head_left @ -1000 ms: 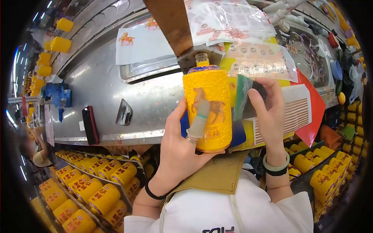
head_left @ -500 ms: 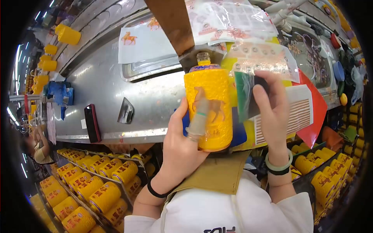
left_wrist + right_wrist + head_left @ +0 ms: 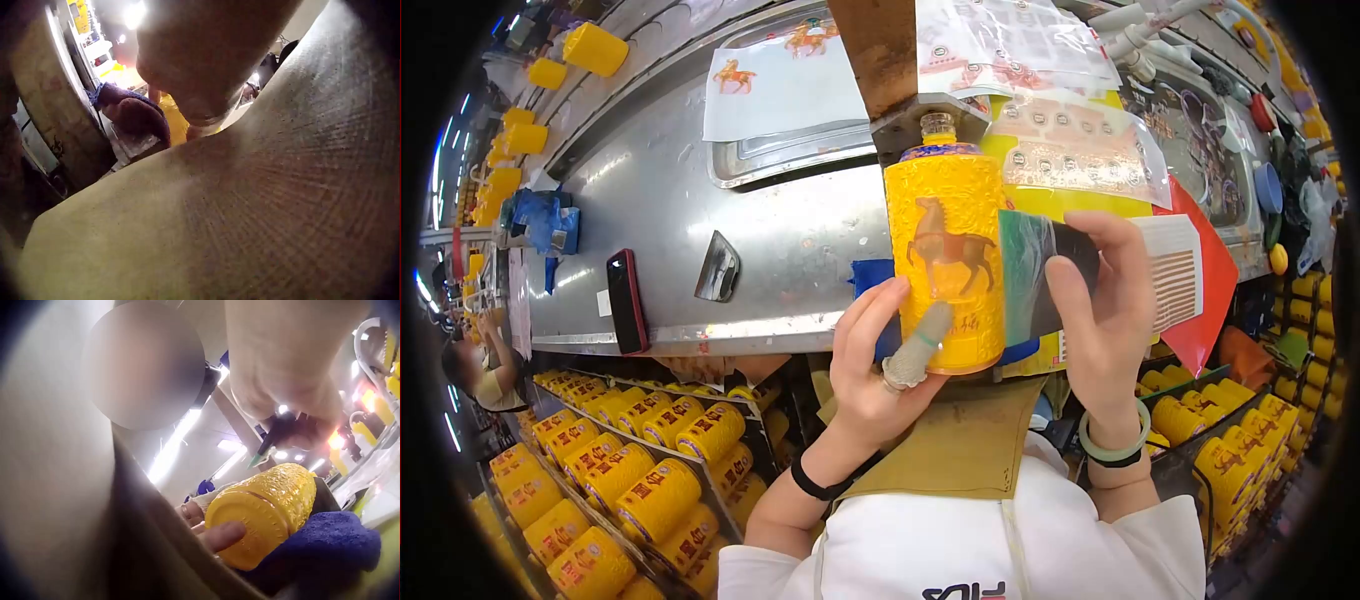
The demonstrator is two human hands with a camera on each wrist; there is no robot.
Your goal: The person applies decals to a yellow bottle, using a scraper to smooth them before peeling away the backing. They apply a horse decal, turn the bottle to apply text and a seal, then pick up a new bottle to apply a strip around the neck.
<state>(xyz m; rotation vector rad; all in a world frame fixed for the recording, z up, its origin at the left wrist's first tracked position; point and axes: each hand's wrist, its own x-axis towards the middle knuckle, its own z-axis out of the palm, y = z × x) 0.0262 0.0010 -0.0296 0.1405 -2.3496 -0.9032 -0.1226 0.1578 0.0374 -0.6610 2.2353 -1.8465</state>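
Observation:
A yellow embossed bottle (image 3: pixel 945 240) with a brown horse picture lies with its clear glass neck against a dark metal block. The left hand (image 3: pixel 875 370) grips its lower end, one finger in a pale cover lying on the front below the horse. In the right hand (image 3: pixel 1105 310) a dark scraper with a green edge (image 3: pixel 1025 265) is pinched between thumb and fingers, the edge at the bottle's right side. In the right wrist view the bottle (image 3: pixel 262 512) rests above a blue cloth (image 3: pixel 319 550), a left finger against its base. The left wrist view is mostly filled by skin.
On the metal table (image 3: pixel 650 240) lie a phone (image 3: pixel 627 300), a small dark piece (image 3: pixel 718 268) and a tray (image 3: pixel 790 155) under a printed sheet. Transfer sheets (image 3: pixel 1090 150) and red paper (image 3: pixel 1215 270) lie right. Yellow bottles (image 3: pixel 665 500) fill racks below. Another person (image 3: pixel 495 370) is at far left.
The left hand's covered finger has moved down off the horse, now fully visible. The bottle has shifted slightly up and right in view, and the scraper's green edge now meets its right side.

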